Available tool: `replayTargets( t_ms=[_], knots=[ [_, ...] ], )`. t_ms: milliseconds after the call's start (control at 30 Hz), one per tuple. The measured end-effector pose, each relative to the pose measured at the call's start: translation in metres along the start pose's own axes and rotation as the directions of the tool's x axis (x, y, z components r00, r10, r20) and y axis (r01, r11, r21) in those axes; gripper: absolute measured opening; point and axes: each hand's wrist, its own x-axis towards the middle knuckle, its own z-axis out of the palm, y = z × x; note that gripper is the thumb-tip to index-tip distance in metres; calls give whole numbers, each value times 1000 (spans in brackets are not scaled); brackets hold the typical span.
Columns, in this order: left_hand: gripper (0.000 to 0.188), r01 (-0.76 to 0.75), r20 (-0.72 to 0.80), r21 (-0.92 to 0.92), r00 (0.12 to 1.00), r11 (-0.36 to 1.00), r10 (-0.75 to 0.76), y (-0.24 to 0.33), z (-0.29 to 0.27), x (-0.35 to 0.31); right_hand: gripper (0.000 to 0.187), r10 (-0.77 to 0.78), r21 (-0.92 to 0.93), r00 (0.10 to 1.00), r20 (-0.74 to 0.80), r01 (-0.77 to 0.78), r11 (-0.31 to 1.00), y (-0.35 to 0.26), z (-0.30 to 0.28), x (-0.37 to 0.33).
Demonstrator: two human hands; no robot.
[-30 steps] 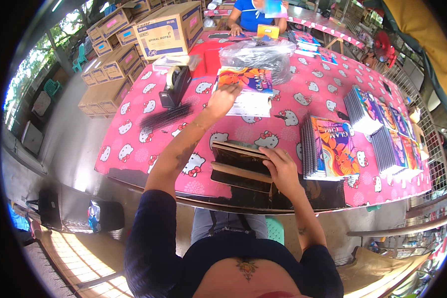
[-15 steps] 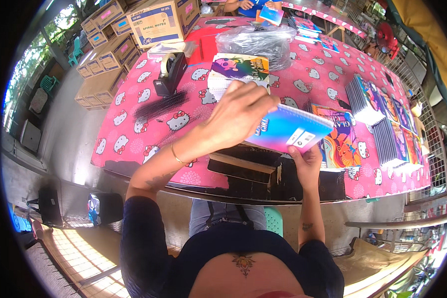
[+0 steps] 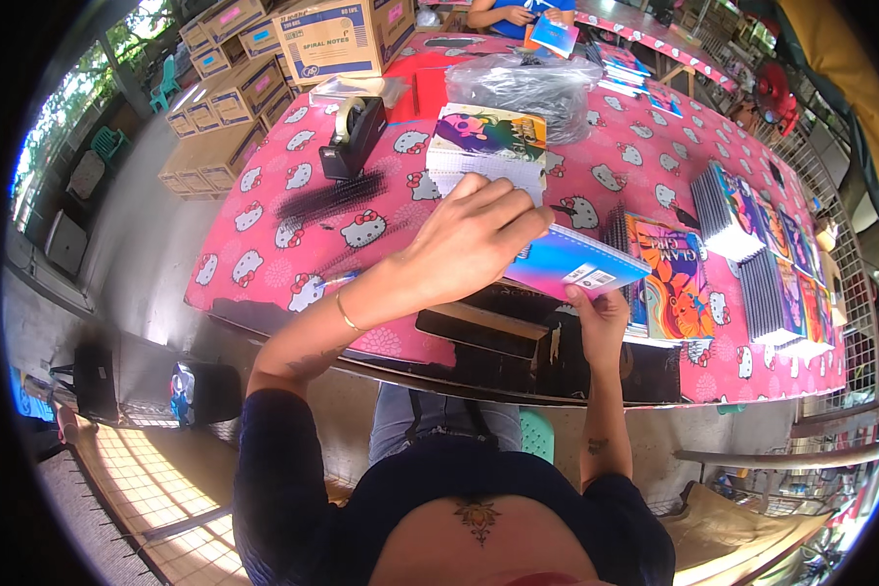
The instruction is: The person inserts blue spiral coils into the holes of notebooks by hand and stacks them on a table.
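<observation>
A spiral notebook point(image 3: 568, 262) with a blue-to-pink cover and a white label is held tilted over the near table edge. My right hand point(image 3: 601, 317) grips its lower right corner, thumb on the cover. My left hand point(image 3: 483, 239) is closed at the upper left end of its bound edge; its fingertips are hidden behind the knuckles. Just beyond it lies a stack of notebooks point(image 3: 493, 132) with colourful illustrated covers and pages showing. Right of my right hand sits another notebook stack point(image 3: 679, 278). Left of my left hand lies a pile of black spiral coils point(image 3: 332, 200).
A black tape dispenser point(image 3: 355, 137), a clear plastic bag point(image 3: 527, 88) and a red sheet point(image 3: 425, 88) lie farther back. Several notebook stacks point(image 3: 767, 264) stand at right, cartons point(image 3: 337, 44) at back left. Across the table, a person's hands point(image 3: 523, 15) hold a notebook point(image 3: 555, 37).
The held notebook has tipped flatter, showing less of its cover. Both hands keep their grip. The view has shifted slightly, so the table's things appear farther right.
</observation>
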Motion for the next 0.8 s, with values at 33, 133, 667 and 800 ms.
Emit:
replayTargets(
  t_ms=[33,133,667,800],
  knots=[
    [24,9,11,0,1000,1000,-9,0,-1,2,19,22,-8,1000,9,-22,1000,-1,-2,1],
    [24,29,46,-1,999,1000,-29,-2,-2,6,17,87,-3,995,41,-87,996,-9,-4,7],
    [51,675,-193,-475,545,564,-816,16,63,-143,61,-31,-75,1000,-4,30,997,16,49,-12],
    [50,614,112,-742,509,269,-853,17,73,-173,45,43,-201,997,71,-28,979,27,25,-1]
  ],
)
